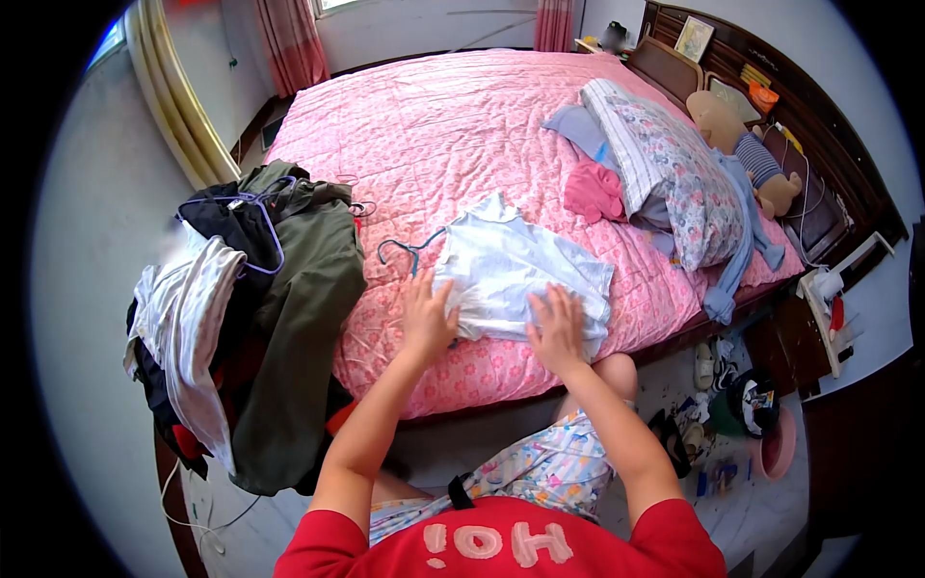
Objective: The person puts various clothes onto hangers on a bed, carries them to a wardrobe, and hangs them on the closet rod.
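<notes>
A pale blue-white T-shirt [515,260] lies spread on the pink quilted bedspread [424,125], its collar end toward the upper left. At the shirt's near left edge rests my left hand [430,316], thumb and fingers apart. My right hand [557,329] lies with spread fingers on the lower right part of the fabric. A dark teal hanger [409,252] shows its hook beside the shirt's left side; the rest of it is mostly hidden.
On the left is a heap of clothes with an olive-green garment [313,289], a white striped garment [198,308] and a purple hanger [275,226]. Floral bedding [694,193], a pink cloth [594,191] and a plush toy [718,120] lie right. A pink basin [776,448] stands on the floor.
</notes>
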